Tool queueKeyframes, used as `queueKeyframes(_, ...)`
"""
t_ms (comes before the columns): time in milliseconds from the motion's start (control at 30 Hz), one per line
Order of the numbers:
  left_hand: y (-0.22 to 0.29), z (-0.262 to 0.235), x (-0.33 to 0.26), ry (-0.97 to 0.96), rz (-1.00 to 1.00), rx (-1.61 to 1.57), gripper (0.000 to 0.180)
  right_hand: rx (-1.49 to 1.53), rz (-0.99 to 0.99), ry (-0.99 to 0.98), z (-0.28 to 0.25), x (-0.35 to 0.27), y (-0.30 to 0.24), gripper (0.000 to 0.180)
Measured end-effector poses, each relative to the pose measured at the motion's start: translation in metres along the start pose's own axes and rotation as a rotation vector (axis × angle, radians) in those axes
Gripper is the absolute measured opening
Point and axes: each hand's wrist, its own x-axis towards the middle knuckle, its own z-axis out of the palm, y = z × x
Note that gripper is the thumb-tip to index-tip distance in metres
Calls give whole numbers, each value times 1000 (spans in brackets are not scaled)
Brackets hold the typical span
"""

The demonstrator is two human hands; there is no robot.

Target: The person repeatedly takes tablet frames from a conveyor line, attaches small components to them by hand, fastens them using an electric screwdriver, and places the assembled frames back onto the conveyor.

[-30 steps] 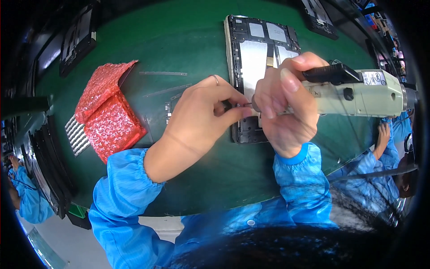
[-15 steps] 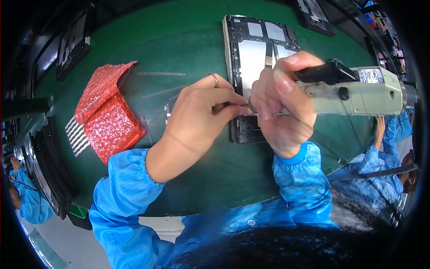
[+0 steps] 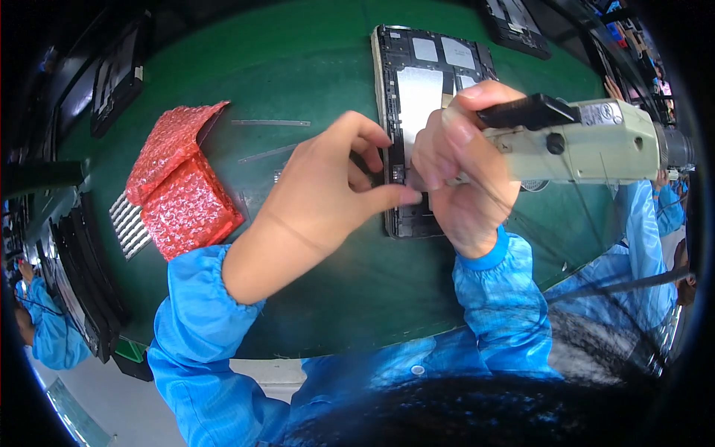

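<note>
A flat, tablet-like device [image 3: 421, 97] lies on the green work table, its black inner frame and silver plates exposed. Over its left edge hovers my left hand [image 3: 309, 186], thumb and fingers spread apart, with nothing visible between them. My right hand [image 3: 477, 179] is wrapped round the front of a pale green electric screwdriver [image 3: 607, 153] with a black lever on top. The tool lies nearly level, its body pointing off to the right. Its tip is hidden behind my right fingers, over the device, so I cannot tell whether it touches anything.
Red bubble-wrap packaging [image 3: 190, 208] sits at left, with a ridged white-and-dark piece [image 3: 129, 226] beside it. Thin clear strips [image 3: 270, 122] lie on the table. Similar devices stand far right [image 3: 516, 28] and far left [image 3: 119, 78]. Blue-sleeved people [image 3: 640, 216] are at both sides.
My left fingers have parted from a pinch beside the right hand and drawn back left. The screwdriver has shifted slightly left and up.
</note>
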Motion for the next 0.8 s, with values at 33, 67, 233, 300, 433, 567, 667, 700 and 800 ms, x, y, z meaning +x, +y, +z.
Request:
queueKeyframes(33,-4,0,2,1,-1,0,41,10,9,-17,0,1,3,24)
queueKeyframes(67,-12,1,6,-8,-10,-62,40,20,18,-34,-1,2,6,24)
queueKeyframes(233,-24,7,10,-17,-53,-292,35,-61,7,-12,1,4,8,22)
queueKeyframes(300,-22,6,11,-31,-41,-274,32,-68,8,3,3,4,9,22)
queueKeyframes(433,-22,5,10,-44,-66,-316,32,73,16,43,0,4,13,20)
queueKeyframes(567,-22,5,9,-40,-52,-308,32,40,31,41,1,3,12,19)
queueKeyframes(667,-24,6,10,-40,-40,-281,32,-27,54,63,9,2,7,17)
queueKeyframes(700,-26,8,11,-41,-35,-266,32,-88,69,75,12,2,8,17)
queueKeyframes(800,-34,8,15,-28,-17,-255,32,-197,87,149,18,3,16,18)
